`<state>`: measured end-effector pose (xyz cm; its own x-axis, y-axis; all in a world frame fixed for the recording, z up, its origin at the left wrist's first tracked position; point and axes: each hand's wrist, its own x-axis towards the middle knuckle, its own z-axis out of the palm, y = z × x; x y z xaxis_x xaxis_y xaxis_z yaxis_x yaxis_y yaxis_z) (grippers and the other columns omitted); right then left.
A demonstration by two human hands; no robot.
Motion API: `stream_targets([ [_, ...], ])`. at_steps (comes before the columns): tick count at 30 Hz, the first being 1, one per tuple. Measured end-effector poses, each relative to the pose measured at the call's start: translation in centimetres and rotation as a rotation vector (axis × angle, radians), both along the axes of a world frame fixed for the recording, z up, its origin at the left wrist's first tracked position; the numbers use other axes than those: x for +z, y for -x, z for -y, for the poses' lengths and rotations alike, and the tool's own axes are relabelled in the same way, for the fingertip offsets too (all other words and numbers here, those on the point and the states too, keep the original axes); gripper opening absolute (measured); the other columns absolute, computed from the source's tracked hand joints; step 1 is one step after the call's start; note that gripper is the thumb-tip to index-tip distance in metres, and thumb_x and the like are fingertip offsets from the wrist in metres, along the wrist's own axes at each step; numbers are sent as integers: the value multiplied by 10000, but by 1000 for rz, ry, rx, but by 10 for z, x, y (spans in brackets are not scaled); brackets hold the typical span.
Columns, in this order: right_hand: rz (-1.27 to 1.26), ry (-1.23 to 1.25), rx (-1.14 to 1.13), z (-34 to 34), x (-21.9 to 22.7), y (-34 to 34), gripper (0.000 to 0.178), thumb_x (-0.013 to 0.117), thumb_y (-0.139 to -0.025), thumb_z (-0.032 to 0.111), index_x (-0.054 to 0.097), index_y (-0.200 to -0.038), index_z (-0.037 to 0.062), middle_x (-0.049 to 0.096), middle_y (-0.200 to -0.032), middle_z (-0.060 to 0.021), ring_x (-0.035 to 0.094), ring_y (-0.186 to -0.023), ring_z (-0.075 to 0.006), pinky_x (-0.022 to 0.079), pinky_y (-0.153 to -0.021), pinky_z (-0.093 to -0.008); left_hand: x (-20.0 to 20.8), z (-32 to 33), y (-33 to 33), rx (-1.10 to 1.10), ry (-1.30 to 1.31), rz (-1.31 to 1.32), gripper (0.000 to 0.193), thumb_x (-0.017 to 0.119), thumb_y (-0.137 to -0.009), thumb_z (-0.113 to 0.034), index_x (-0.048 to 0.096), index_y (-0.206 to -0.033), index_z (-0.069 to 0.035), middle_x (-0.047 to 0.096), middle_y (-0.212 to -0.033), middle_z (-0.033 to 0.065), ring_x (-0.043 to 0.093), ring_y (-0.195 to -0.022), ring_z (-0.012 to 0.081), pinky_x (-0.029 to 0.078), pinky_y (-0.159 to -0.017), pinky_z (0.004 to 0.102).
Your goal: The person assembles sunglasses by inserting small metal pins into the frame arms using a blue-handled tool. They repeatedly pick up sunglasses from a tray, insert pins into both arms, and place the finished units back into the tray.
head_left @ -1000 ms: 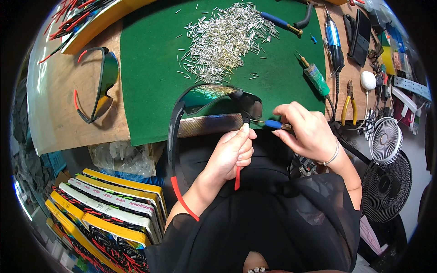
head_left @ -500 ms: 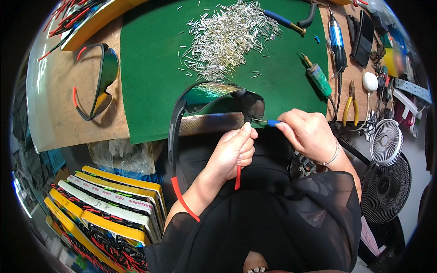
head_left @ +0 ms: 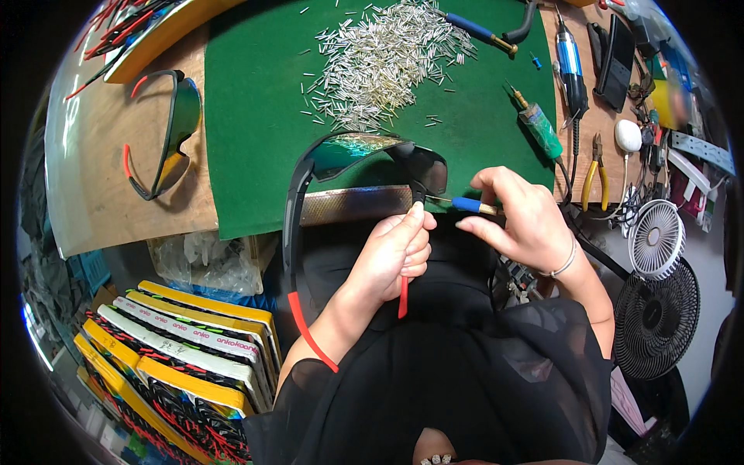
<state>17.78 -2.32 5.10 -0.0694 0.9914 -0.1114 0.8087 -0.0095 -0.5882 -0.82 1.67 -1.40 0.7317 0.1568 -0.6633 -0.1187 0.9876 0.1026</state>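
Your left hand (head_left: 397,252) clasps the sunglasses (head_left: 339,158) by one temple (head_left: 404,297), near the hinge (head_left: 418,190), above the green mat's (head_left: 256,155) front edge, apparently steadying that joint against the screwdriver (head_left: 469,204). Your right hand (head_left: 535,219) surrounds it, thumb and forefinger parted; palm support cannot be confirmed.

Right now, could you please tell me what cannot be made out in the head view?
Head view:
Part of the held sunglasses: hidden by the left hand.
Tip of the blue-handled tool: too small.
Underside of the metal pin heap: covered by upper pins.
Far end of the yellow box: cut off by upper edge.
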Motion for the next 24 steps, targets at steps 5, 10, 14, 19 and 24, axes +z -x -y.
stream_targets([
  [5,32,59,54,7,-6,-3,288,658,-756,184,473,-921,38,543,-697,-87,574,-609,-259,454,-519,-330,-3,1,0,16,-5,10,280,387,-948,-315,490,-838,-79,284,-506,-68,246,-406,29,217,-353,165],
  [10,-76,53,-83,10,-6,1,287,650,-770,208,482,-932,43,564,-682,-97,588,-616,-271,459,-525,-341,2,1,-2,11,-12,-32,276,390,-947,-311,489,-837,-79,283,-506,-69,244,-404,28,214,-352,163],
  [14,8,31,11,12,-12,-3,278,652,-769,199,485,-928,42,572,-654,-100,589,-603,-279,459,-525,-344,0,3,-1,28,-26,-9,271,391,-949,-304,458,-854,-59,286,-513,-60,239,-403,28,202,-361,170],
  [19,-206,177,-165,19,-5,-16,224,633,-783,129,494,-933,38,558,-633,-93,584,-568,-235,444,-518,-306,17,12,1,22,-133,-59,244,383,-953,-282,459,-837,-81,270,-506,-61,231,-403,30,207,-358,167],
  [24,-124,-192,-306,-2,-15,-24,169,579,-817,102,523,-954,20,590,-759,-142,595,-617,-257,461,-557,-315,32,7,-5,-15,-529,-154,381,371,-955,-241,298,-1290,-74,395,-567,-21,283,-427,35,243,-380,165],
])
